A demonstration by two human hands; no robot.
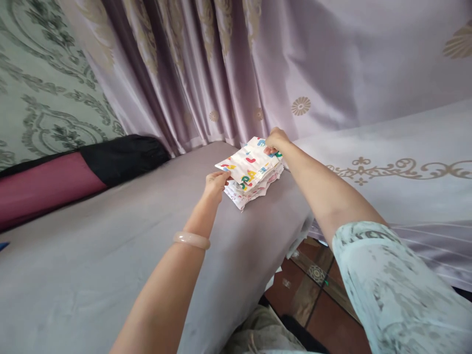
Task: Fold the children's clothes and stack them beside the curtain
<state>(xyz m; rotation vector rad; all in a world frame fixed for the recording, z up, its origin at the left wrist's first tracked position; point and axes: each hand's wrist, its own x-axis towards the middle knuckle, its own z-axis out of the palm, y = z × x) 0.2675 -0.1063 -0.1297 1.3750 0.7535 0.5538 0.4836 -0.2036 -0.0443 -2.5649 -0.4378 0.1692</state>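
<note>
A stack of folded white cloths (pixel 251 172) printed with coloured letters lies near the far corner of a grey-covered bed (pixel 110 255). My left hand (pixel 216 184) pinches the near left corner of the top cloth, a pale bangle on its wrist. My right hand (pixel 276 140) is closed on the far right corner of the same cloth. Both arms are stretched out over the bed.
A maroon and black bolster (pixel 73 174) lies along the bed's far left side. Lilac curtains (pixel 228 69) hang behind, and a lilac patterned sheet (pixel 405 167) drapes at the right. Tiled floor (pixel 317 290) shows below the bed's edge.
</note>
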